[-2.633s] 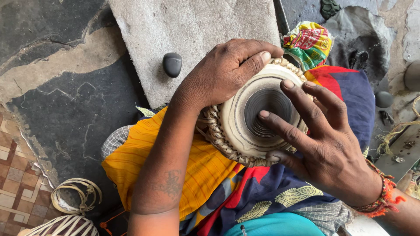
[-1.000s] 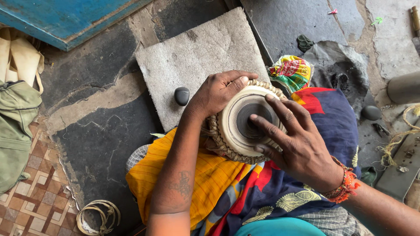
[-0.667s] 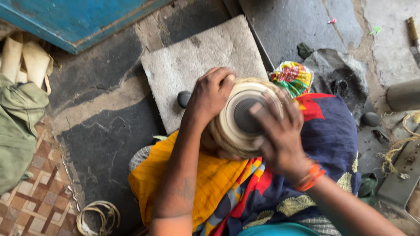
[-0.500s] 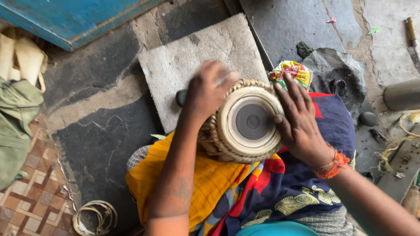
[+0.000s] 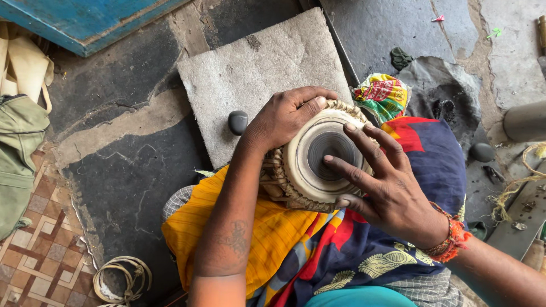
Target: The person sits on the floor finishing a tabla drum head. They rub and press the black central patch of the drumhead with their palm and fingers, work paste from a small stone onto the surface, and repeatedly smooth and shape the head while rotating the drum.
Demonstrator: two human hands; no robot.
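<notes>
A small hand drum (image 5: 310, 170) with a pale skin, a dark round centre patch and a braided rim lies in my lap on bright yellow, red and blue cloth (image 5: 284, 239). My left hand (image 5: 284, 116) grips the drum's upper left rim, thumb over the braid. My right hand (image 5: 381, 182) rests spread on the drum head, its fingertips touching the dark centre. An orange thread band circles my right wrist.
A grey stone slab (image 5: 256, 74) lies on the floor ahead, with a dark smooth pebble (image 5: 238, 121) at its near edge. A blue board (image 5: 91, 23) sits top left, a green bag (image 5: 20, 153) far left, coiled cord (image 5: 119, 278) bottom left, and tools and another pebble (image 5: 482, 152) at right.
My right hand lifted off the drum head and came back down onto its dark centre. My left hand stayed on the rim. The view shifted slightly.
</notes>
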